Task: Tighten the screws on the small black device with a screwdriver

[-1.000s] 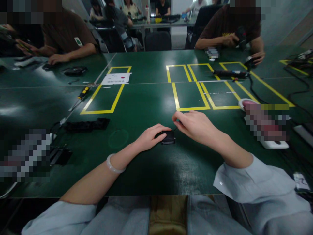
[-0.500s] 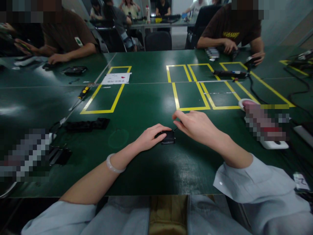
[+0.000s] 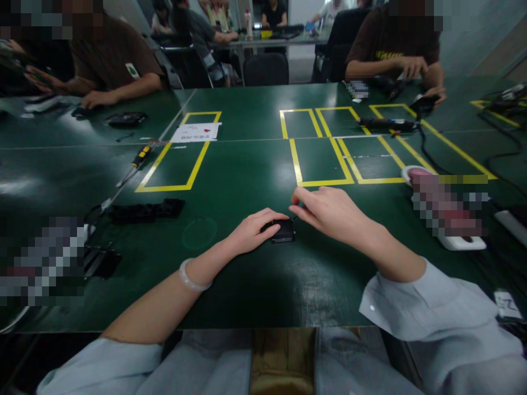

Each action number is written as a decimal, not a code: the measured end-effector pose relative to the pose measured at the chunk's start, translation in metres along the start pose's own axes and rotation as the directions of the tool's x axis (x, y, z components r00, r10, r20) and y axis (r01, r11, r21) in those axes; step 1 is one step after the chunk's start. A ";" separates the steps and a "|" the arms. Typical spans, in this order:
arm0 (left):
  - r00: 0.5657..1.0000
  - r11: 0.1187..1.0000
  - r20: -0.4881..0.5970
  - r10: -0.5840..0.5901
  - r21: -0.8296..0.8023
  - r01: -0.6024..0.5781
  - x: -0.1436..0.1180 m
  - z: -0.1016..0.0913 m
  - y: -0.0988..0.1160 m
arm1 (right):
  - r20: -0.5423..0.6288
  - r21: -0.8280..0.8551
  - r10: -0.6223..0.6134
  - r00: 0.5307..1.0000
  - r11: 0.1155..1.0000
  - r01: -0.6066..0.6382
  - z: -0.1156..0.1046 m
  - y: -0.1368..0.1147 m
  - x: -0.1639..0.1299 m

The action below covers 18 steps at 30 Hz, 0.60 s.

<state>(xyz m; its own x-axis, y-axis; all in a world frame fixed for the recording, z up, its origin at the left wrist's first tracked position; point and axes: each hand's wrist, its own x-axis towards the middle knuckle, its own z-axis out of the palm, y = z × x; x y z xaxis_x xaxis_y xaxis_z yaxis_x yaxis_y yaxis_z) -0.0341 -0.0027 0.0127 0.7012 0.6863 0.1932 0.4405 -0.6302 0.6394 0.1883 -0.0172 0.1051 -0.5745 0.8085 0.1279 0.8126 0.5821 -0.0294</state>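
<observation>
A small black rectangular device (image 3: 284, 232) lies on the green table in front of me. My left hand (image 3: 260, 227) grips it from the left, thumb along the near side and fingers over the far edge. Just to the right, my right hand (image 3: 325, 207) is closed in a pinch above the device's far right corner. A short, thin dark piece shows between its fingertips and that corner; it is too small to name.
To the left lie a black slotted part (image 3: 146, 210) and a yellow-black screwdriver (image 3: 141, 156). A white-edged object (image 3: 461, 241), partly blurred out, is at right. Yellow tape outlines (image 3: 325, 182) mark the table (image 3: 247, 170). Two people sit across, with cables at far right.
My two hands and the black device stay almost in place; the right fingertips shift very slightly. Across the table, the right-hand person's hand has lifted and moved right.
</observation>
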 end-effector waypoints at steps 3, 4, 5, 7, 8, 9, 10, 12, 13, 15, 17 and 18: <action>1.000 1.000 0.003 0.002 -0.013 -0.002 0.000 -0.001 0.001 | -0.005 -0.016 0.011 1.000 1.000 -0.011 0.002 0.001 0.001; 1.000 1.000 0.003 0.005 -0.018 -0.004 0.000 -0.001 0.001 | -0.011 -0.011 0.010 1.000 1.000 -0.010 0.002 0.002 0.000; 1.000 1.000 0.003 0.006 -0.022 -0.006 0.000 -0.001 0.001 | -0.015 -0.002 0.005 1.000 1.000 -0.005 0.003 0.002 0.000; 1.000 1.000 0.000 0.008 -0.024 -0.008 0.001 -0.001 0.002 | -0.025 0.018 -0.003 1.000 1.000 0.004 0.003 0.003 -0.001; 1.000 1.000 -0.001 0.008 -0.022 -0.008 0.001 -0.001 0.002 | -0.031 0.028 -0.007 0.999 1.000 0.008 0.003 0.003 -0.001; 1.000 1.000 -0.001 0.007 -0.019 -0.007 0.001 -0.001 0.001 | -0.036 0.038 -0.010 0.999 0.999 0.012 0.002 0.003 -0.001; 1.000 1.000 -0.002 0.006 -0.016 -0.006 0.000 -0.001 0.001 | -0.040 0.046 -0.011 0.999 0.999 0.012 0.002 0.002 -0.001; 1.000 1.000 0.001 0.005 -0.011 -0.005 0.000 -0.001 0.000 | -0.041 0.058 -0.008 0.999 0.998 0.011 0.000 0.001 -0.001; 1.000 1.000 0.001 0.004 -0.008 -0.004 0.000 -0.001 0.000 | -0.037 0.061 -0.008 0.999 0.998 0.011 -0.001 0.001 -0.001; 1.000 1.000 -0.001 0.004 -0.003 -0.004 0.000 0.000 -0.001 | -0.028 0.058 -0.008 1.000 0.998 0.009 -0.002 0.000 -0.001; 1.000 1.000 -0.004 0.003 0.001 -0.003 0.000 0.000 -0.001 | -0.011 0.039 -0.004 1.000 0.999 0.004 -0.002 0.000 -0.001; 1.000 1.000 -0.005 0.003 0.003 -0.003 0.000 0.001 -0.001 | -0.002 0.027 0.000 1.000 1.000 0.000 -0.001 0.000 -0.001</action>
<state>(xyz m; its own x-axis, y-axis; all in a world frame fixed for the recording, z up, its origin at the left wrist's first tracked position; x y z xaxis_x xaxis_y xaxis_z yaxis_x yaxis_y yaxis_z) -0.0344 -0.0023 0.0116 0.6994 0.6865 0.1988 0.4403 -0.6330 0.6367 0.1887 -0.0178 0.1064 -0.5745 0.8081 0.1303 0.8094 0.5845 -0.0562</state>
